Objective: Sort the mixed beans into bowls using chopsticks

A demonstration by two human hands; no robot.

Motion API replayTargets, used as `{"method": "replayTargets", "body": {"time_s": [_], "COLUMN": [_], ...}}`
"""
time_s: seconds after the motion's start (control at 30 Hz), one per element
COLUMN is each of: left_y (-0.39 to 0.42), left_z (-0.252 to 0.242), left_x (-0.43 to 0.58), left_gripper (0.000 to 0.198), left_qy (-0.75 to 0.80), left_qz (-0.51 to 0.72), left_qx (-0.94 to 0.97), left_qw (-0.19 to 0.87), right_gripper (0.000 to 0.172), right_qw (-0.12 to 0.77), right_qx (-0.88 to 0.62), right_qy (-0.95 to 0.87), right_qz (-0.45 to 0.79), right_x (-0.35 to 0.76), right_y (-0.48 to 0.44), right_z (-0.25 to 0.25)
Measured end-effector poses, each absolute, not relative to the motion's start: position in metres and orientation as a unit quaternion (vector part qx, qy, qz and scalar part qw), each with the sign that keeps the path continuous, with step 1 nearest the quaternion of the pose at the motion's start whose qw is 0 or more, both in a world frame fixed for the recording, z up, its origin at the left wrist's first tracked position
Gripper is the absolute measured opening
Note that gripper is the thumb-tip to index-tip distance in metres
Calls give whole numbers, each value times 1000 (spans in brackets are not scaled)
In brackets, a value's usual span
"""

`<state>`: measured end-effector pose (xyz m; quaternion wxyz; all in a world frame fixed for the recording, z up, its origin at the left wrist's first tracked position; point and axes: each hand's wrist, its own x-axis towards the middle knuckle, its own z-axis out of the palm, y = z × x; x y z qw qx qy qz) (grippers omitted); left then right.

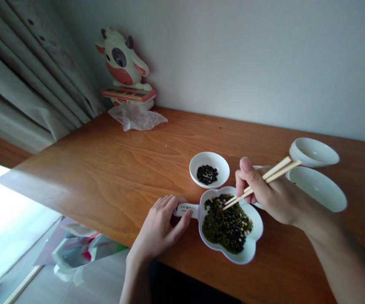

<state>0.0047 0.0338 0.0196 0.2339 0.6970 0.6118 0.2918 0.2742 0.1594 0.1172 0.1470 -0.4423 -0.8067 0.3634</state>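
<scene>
right forearm (pixel 337 253) nearest, the right hand (pixel 274 196) at the right of the lobed bowl (pixel 255 219) pinches chopsticks (pixel 266 178) slanting down leftward into the bowl's beans (pixel 226 228), left hand (pixel 160 228) clasping its handle (pixel 188 209).

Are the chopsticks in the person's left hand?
No, the right hand holds the chopsticks, while the left hand holds the dish handle.
</scene>
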Motion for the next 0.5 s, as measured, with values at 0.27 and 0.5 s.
{"method": "replayTargets", "body": {"time_s": [0.27,0.5], "left_y": [34,35], "left_z": [18,18], "left_x": [5,5], "left_gripper": [22,22], "left_qy": [608,605], "left_qz": [293,298], "left_qx": [700,700], "left_qw": [232,236], "right_gripper": [80,80], "right_qw": [138,117], "right_qx": [-452,-404], "right_qy": [-791,-837], "right_qz": [388,350], "right_x": [278,273], "right_y": [161,159], "right_z": [120,126]}}
